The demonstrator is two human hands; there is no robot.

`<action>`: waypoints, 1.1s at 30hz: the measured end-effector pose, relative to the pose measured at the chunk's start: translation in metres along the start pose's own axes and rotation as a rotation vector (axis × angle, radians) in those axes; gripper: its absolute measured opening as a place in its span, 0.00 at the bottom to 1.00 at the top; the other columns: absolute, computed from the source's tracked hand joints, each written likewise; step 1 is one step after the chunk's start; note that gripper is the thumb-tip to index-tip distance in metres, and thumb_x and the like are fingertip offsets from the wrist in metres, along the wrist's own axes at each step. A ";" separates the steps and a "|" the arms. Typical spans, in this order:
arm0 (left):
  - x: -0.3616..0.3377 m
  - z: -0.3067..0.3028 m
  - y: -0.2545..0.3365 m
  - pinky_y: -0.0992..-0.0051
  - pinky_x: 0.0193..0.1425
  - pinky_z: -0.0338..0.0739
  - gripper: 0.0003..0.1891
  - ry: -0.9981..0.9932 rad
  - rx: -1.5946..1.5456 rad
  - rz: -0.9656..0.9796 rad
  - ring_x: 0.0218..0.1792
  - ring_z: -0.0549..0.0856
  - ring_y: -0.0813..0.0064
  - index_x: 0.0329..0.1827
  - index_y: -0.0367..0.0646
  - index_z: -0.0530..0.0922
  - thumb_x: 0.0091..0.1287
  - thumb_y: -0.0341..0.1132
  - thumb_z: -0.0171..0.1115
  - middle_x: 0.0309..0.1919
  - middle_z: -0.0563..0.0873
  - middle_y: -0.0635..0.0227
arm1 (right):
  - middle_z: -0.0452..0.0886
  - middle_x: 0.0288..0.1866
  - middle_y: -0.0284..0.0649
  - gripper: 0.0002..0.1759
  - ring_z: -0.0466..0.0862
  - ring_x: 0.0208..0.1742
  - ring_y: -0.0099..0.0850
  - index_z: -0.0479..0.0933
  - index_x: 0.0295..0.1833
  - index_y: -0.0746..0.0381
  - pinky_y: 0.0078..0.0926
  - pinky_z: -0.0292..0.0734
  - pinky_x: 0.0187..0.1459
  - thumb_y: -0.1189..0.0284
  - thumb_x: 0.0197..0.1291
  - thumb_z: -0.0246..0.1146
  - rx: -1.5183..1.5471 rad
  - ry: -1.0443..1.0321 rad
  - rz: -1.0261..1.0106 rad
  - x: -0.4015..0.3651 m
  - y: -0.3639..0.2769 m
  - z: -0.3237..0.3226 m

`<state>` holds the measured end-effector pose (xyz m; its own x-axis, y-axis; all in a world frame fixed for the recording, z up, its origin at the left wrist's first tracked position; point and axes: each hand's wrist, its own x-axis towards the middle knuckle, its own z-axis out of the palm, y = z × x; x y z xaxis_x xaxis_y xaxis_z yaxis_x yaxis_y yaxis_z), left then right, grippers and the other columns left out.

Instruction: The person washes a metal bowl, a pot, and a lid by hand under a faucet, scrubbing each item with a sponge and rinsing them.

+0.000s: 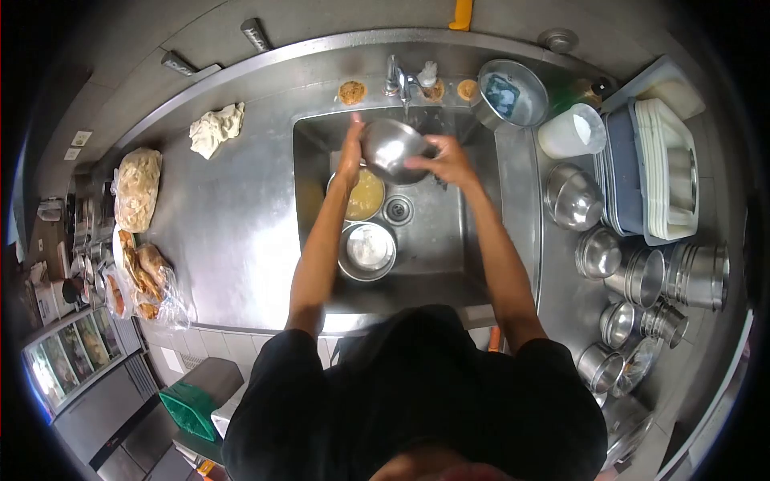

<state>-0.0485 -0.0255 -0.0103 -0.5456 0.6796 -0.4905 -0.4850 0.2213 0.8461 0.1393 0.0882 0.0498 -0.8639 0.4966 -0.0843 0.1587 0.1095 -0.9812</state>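
Observation:
Between my two hands a shiny metal bowl (391, 151) is held over the sink (433, 289), tilted, just below the faucet (399, 80). My left hand (351, 152) grips the bowl's left side. On its right side is my right hand (446, 160), thumb laid across the metal and fingers around the edge. Under my left forearm, a round container (366, 197) with yellowish liquid stands in the sink, partly covered by the bowl and arm. Nearer to me sits a second round metal pan (368, 248). The drain (398, 210) shows to their right.
A crumpled cloth (216, 130) and bagged food (138, 190) lie on the left counter. At right stand a large metal pot (513, 94), a white container (571, 131), stacked trays (642, 172) and several metal bowls (574, 197). Scouring pads (351, 92) rest behind the sink.

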 end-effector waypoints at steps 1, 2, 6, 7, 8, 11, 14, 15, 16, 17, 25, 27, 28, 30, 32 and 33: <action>-0.016 0.012 0.011 0.53 0.59 0.70 0.53 -0.069 0.034 -0.210 0.66 0.65 0.61 0.72 0.35 0.53 0.58 0.75 0.47 0.69 0.61 0.52 | 0.85 0.37 0.44 0.18 0.84 0.39 0.35 0.82 0.46 0.61 0.29 0.76 0.42 0.67 0.48 0.72 -0.280 0.000 -0.014 0.001 -0.001 0.011; -0.026 0.026 0.014 0.57 0.58 0.72 0.45 -0.103 -0.049 -0.258 0.60 0.73 0.61 0.67 0.35 0.63 0.61 0.68 0.52 0.61 0.72 0.54 | 0.85 0.37 0.47 0.17 0.85 0.40 0.40 0.81 0.46 0.59 0.33 0.76 0.41 0.68 0.49 0.71 -0.556 0.003 -0.022 0.002 0.001 0.021; -0.006 0.021 -0.023 0.54 0.57 0.73 0.33 -0.221 -0.352 -0.141 0.52 0.79 0.60 0.64 0.42 0.66 0.64 0.56 0.56 0.54 0.77 0.59 | 0.82 0.46 0.51 0.20 0.83 0.49 0.44 0.78 0.53 0.62 0.32 0.76 0.49 0.80 0.51 0.64 -0.519 -0.284 -0.214 -0.005 0.010 0.037; -0.012 0.019 -0.027 0.63 0.59 0.73 0.27 -0.166 -0.447 -0.135 0.46 0.82 0.64 0.56 0.40 0.75 0.65 0.53 0.55 0.44 0.84 0.62 | 0.82 0.48 0.51 0.23 0.82 0.51 0.44 0.77 0.56 0.60 0.32 0.75 0.51 0.81 0.52 0.63 -0.429 -0.340 -0.141 -0.001 0.008 0.028; -0.013 0.018 -0.028 0.63 0.59 0.73 0.27 -0.166 -0.449 -0.135 0.46 0.82 0.64 0.56 0.40 0.75 0.65 0.53 0.55 0.44 0.84 0.62 | 0.81 0.51 0.51 0.25 0.82 0.53 0.44 0.76 0.58 0.59 0.32 0.75 0.52 0.83 0.52 0.62 -0.345 -0.392 -0.073 0.008 0.004 0.015; -0.045 0.033 -0.004 0.63 0.61 0.72 0.27 -0.223 -0.540 -0.048 0.51 0.80 0.66 0.60 0.42 0.73 0.68 0.53 0.53 0.52 0.81 0.64 | 0.82 0.49 0.51 0.25 0.82 0.52 0.43 0.74 0.61 0.57 0.32 0.75 0.52 0.79 0.56 0.61 -0.350 -0.030 -0.073 0.011 -0.029 0.017; -0.043 0.047 -0.015 0.64 0.61 0.72 0.28 -0.122 -0.595 0.050 0.52 0.80 0.67 0.61 0.43 0.72 0.68 0.56 0.53 0.54 0.80 0.65 | 0.69 0.63 0.60 0.29 0.70 0.65 0.51 0.63 0.66 0.70 0.43 0.66 0.63 0.71 0.61 0.60 -0.497 0.276 -0.444 0.023 -0.011 0.042; -0.035 0.046 -0.024 0.64 0.59 0.73 0.29 -0.177 -0.593 0.126 0.50 0.81 0.67 0.60 0.41 0.72 0.69 0.57 0.52 0.52 0.81 0.63 | 0.66 0.65 0.61 0.29 0.66 0.67 0.52 0.62 0.65 0.73 0.44 0.63 0.65 0.68 0.63 0.58 -0.637 0.189 -0.355 0.023 0.016 0.053; -0.032 0.045 -0.023 0.64 0.59 0.73 0.29 -0.179 -0.594 0.129 0.50 0.81 0.67 0.60 0.41 0.72 0.69 0.57 0.52 0.52 0.81 0.63 | 0.63 0.67 0.63 0.30 0.63 0.69 0.53 0.62 0.65 0.75 0.45 0.59 0.67 0.65 0.65 0.56 -0.775 0.100 -0.262 0.021 0.021 0.060; -0.029 0.042 -0.022 0.64 0.57 0.75 0.29 -0.153 -0.603 0.100 0.48 0.81 0.66 0.59 0.40 0.72 0.68 0.57 0.52 0.50 0.81 0.62 | 0.65 0.64 0.64 0.30 0.64 0.69 0.53 0.63 0.63 0.76 0.43 0.60 0.67 0.61 0.67 0.51 -0.764 -0.015 -0.173 0.016 0.027 0.065; -0.031 0.048 -0.031 0.65 0.61 0.69 0.23 -0.108 -0.369 -0.130 0.52 0.78 0.61 0.59 0.39 0.71 0.64 0.42 0.54 0.49 0.80 0.56 | 0.35 0.79 0.55 0.78 0.37 0.79 0.45 0.38 0.75 0.71 0.55 0.36 0.74 0.45 0.25 0.78 -0.963 -0.493 0.071 0.010 0.019 0.024; -0.020 0.042 -0.037 0.69 0.62 0.67 0.26 0.031 -0.058 0.041 0.55 0.77 0.62 0.64 0.40 0.69 0.61 0.35 0.52 0.51 0.80 0.57 | 0.37 0.78 0.55 0.76 0.39 0.79 0.45 0.39 0.75 0.70 0.52 0.38 0.74 0.48 0.27 0.78 -1.201 -0.486 0.081 -0.004 0.023 0.018; -0.010 0.042 -0.032 0.69 0.62 0.67 0.26 0.028 -0.064 0.045 0.55 0.77 0.62 0.64 0.40 0.69 0.61 0.35 0.52 0.51 0.80 0.57 | 0.39 0.78 0.56 0.74 0.41 0.79 0.45 0.40 0.75 0.70 0.48 0.40 0.74 0.50 0.29 0.78 -1.445 -0.481 0.092 -0.013 0.026 0.018; 0.008 0.040 -0.026 0.68 0.60 0.69 0.24 0.019 0.298 0.462 0.53 0.79 0.61 0.63 0.42 0.71 0.61 0.34 0.51 0.52 0.80 0.57 | 0.60 0.72 0.50 0.54 0.58 0.73 0.48 0.58 0.70 0.66 0.45 0.51 0.72 0.53 0.41 0.74 -1.063 -0.197 -0.181 -0.034 0.046 0.035; 0.011 0.036 0.018 0.66 0.54 0.75 0.24 -0.018 0.487 0.369 0.50 0.81 0.58 0.62 0.47 0.73 0.61 0.37 0.52 0.53 0.80 0.55 | 0.69 0.67 0.46 0.41 0.67 0.68 0.43 0.64 0.67 0.62 0.43 0.58 0.69 0.60 0.49 0.70 -0.608 -0.064 -0.206 -0.047 0.041 0.052; 0.016 0.035 0.041 0.65 0.51 0.78 0.24 -0.192 0.692 0.147 0.49 0.81 0.58 0.62 0.49 0.73 0.61 0.39 0.51 0.54 0.80 0.55 | 0.75 0.62 0.43 0.32 0.73 0.63 0.39 0.70 0.63 0.60 0.41 0.63 0.67 0.64 0.52 0.68 -0.640 0.014 -0.311 -0.048 0.050 0.054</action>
<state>-0.0529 0.0183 0.0237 -0.4115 0.8329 -0.3701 0.1617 0.4664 0.8697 0.1625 0.0230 -0.0045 -0.9091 0.3710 0.1894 0.1596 0.7301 -0.6644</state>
